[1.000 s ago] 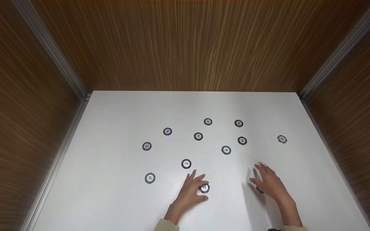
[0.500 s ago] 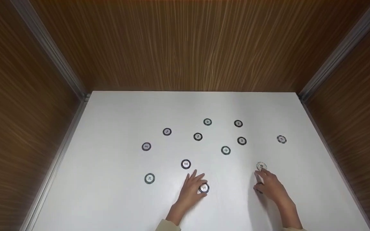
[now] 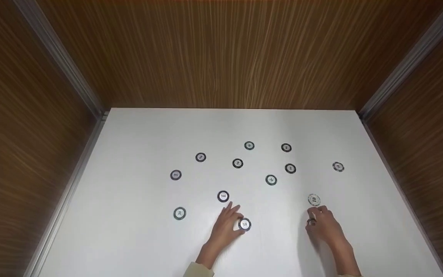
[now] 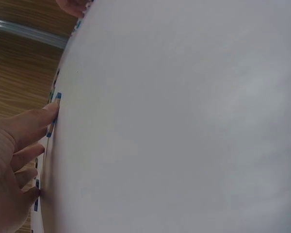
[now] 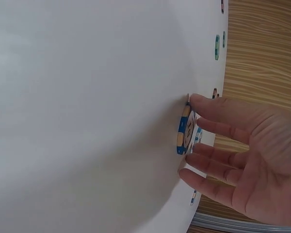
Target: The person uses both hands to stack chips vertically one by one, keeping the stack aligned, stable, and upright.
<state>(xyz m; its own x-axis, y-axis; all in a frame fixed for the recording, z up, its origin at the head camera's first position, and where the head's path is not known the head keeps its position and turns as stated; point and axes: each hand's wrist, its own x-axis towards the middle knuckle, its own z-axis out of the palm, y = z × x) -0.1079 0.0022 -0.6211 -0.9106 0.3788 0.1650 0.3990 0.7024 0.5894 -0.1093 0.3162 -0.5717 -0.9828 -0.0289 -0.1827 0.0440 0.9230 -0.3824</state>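
Observation:
My left hand lies at the lower middle of the white tabletop, thumb and index finger pinching the rim of a blue-edged poker chip marked 10. The left wrist view shows this chip edge-on by the thumb. To the right, my right hand curls its thumb and fingers about another poker chip, mostly covered in the head view. From the right wrist, that blue and tan chip shows a 10 between thumb and fingers. A pale poker chip lies flat just beyond the right fingertips.
Several more poker chips lie scattered singly, among them a dark one above the left hand, a green one to its left and one at far right. Wood-grain panels enclose the tabletop at the back and sides.
My left thumb and index finger have closed onto the chip's rim. My right hand has drawn back toward me from the pale chip, uncovering it, and its fingers have curled around the nearer chip.

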